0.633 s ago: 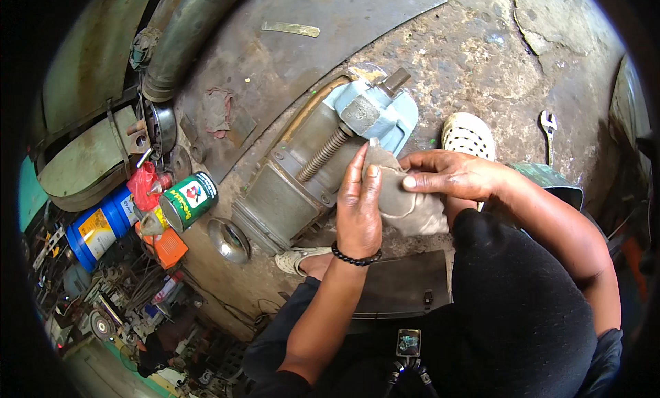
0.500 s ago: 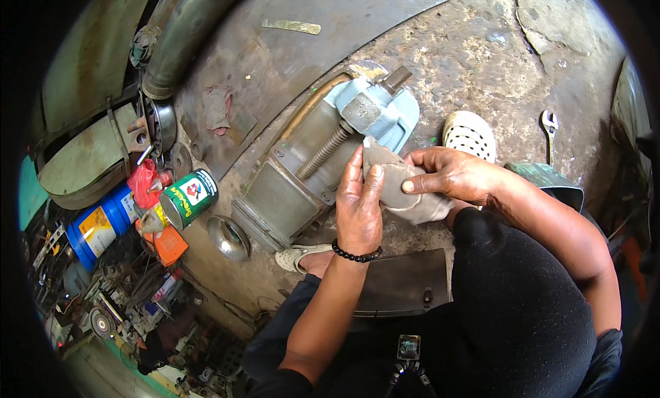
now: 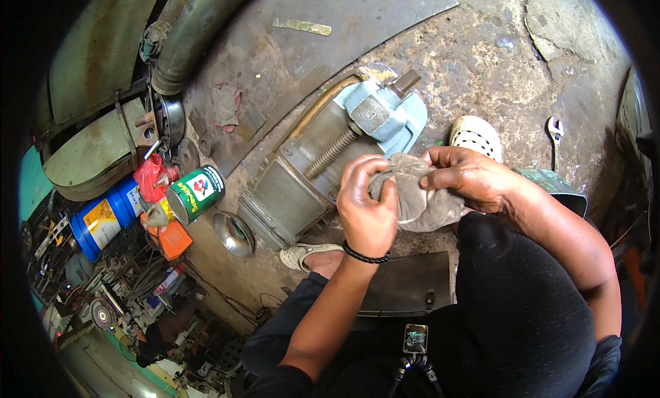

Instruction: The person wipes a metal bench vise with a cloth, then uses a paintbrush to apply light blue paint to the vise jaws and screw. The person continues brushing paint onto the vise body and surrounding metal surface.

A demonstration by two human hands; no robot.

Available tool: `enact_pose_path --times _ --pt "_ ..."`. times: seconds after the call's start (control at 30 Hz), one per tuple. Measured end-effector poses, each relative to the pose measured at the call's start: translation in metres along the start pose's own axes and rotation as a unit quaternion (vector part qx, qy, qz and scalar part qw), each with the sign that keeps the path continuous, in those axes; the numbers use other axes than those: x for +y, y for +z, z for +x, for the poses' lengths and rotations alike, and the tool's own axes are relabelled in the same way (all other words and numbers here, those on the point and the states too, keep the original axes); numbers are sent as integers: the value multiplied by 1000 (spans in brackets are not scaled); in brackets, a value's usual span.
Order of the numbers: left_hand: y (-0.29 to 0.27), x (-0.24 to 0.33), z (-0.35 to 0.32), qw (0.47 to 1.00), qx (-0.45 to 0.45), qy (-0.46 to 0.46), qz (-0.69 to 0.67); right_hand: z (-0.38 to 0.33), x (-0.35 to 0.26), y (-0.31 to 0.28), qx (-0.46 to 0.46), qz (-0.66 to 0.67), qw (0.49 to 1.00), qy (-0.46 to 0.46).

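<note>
A grimy grey-brown rag [image 3: 433, 202] is bunched between my two hands. My left hand [image 3: 368, 205], with a black bracelet at its wrist, grips the rag's left side with curled fingers. On the other side, my right hand [image 3: 471, 178] pinches it between thumb and fingers. Just beyond and to the left of the hands lies a grey machine vise [image 3: 282, 195] on the floor. Its threaded screw [image 3: 333, 150] is exposed, and a light-blue jaw block [image 3: 388, 116] sits at its far end. Part of the vise is hidden behind my left hand.
An adjustable wrench [image 3: 555, 140] lies on the floor at right. Left of the vise are a round metal bowl [image 3: 234, 234], a green can [image 3: 197, 195], a blue bucket [image 3: 103, 222] and an orange box [image 3: 172, 240]. A flat metal sheet [image 3: 302, 54] carries a brass-coloured strip [image 3: 301, 26].
The rag has gone from a pointed fold to a rounder, opened-out bunch. My left hand has turned, its fingers now curling over the cloth. The view has shifted slightly.
</note>
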State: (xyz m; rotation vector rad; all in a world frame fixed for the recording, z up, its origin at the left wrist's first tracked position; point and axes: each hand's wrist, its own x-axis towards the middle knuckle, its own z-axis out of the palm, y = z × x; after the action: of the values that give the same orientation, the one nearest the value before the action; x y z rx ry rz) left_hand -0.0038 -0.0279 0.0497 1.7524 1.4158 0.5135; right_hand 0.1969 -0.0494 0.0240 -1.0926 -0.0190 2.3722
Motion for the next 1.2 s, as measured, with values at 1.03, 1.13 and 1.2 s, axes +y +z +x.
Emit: enact_pose_path --times 1.03,1.13,1.2 --pt "-11 -32 94 944 -55 198 258 -18 13 -43 23 -183 972 -148" --pt "-6 -35 94 942 -56 186 275 -15 10 -41 27 -188 970 -153" --pt "-3 -35 96 949 -40 151 274 -13 5 -40 31 -185 969 -162"
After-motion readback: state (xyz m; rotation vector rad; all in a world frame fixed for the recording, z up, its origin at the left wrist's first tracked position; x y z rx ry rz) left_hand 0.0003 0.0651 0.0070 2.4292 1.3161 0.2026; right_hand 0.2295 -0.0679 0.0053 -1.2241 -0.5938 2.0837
